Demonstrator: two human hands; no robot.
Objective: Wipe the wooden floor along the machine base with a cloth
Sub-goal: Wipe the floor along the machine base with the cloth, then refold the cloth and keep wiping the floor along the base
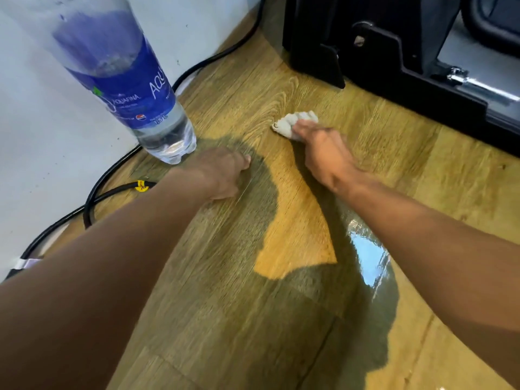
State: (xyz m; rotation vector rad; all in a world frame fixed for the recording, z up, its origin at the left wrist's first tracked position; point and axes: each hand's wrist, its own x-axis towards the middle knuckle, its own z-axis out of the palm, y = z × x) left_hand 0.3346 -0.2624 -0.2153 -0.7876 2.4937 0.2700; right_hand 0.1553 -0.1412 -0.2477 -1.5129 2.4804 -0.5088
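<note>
wall (33, 122): white, far left, meets the floor along a diagonal edge.
cable (95, 190): black, lies along the foot of the wall; a yellow tag (141, 186) sits on one run, just left of the left forearm.
bottle (135, 88): clear plastic with a blue label, standing on the floor close to the wall. It leans in the wide-angle view. Its base is just beside the left hand; can't tell if they touch.
left arm: comes in from the bottom-left corner, forearm stretched out low over the boards.
left hand (225, 173): fingers curled into a fist, knuckles down on the floor, thumb tip showing on the right side. Nothing visible in it.
wooden floor (464, 192): oak-look planks, grain blurred in places, arm shadows across the middle.
cloth (292, 122): small, whitish, bunched up, pressed to the floor between the bottle and the machine. Near the base's front corner but apart from it.
right hand (323, 153): back of hand up, fingers folded round the near end of the cloth and gripping it; the far end sticks out past the fingertips.
right arm: enters from the right edge, extended, angled up-left toward the cloth.
sheen (368, 260): bright glossy reflection on the boards under the right forearm.
machine base (380, 52): black, top right, standing on the floor; a chrome rod (478, 85) runs along its lower edge.
</note>
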